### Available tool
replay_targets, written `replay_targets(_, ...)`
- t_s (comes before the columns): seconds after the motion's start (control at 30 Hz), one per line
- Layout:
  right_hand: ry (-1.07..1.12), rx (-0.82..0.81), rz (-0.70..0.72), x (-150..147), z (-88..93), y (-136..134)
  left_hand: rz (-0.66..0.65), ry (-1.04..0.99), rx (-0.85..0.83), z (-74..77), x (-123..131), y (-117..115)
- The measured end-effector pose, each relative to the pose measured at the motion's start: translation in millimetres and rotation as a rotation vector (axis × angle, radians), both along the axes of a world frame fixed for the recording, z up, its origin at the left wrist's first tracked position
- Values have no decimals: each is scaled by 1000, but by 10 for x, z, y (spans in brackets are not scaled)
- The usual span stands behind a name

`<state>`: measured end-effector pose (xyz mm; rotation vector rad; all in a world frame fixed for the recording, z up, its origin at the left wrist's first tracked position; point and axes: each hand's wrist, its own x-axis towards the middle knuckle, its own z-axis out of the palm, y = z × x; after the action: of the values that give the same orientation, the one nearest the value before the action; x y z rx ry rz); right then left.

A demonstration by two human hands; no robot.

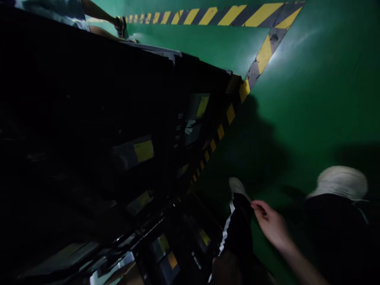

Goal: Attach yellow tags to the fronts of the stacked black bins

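Note:
My right hand [269, 221] hangs low between my legs, coming in from the bottom right. Its fingers are curled together with the tips toward the left, and I see nothing held in them. Behind the fingertips is my dark trouser leg [242, 221] with a white side stripe. A shadowed brownish shape [227, 267] at the bottom edge may be my left hand; its fingers cannot be made out. Left of both stand stacked black crates [142, 118] with yellow-and-grey labels, very dark.
Green floor [311, 99] stretches right of the crates. Yellow-and-black tape [264, 53] runs along their base and across the far side. My white shoes [341, 182] stand on the floor. Another person's legs [102, 16] show at top left. A cardboard piece [130, 275] lies at the bottom.

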<state>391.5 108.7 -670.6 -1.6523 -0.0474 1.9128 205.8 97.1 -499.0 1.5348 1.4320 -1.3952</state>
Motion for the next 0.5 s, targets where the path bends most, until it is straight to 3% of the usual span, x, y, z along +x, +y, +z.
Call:
replay_targets(0.2,34,-10,-29,3,107,88,-49,-87,-43,-69,-96,5)
replay_targets(0.5,38,-9,-27,-182,53,34,-160,-212,-57,-66,-222,-2)
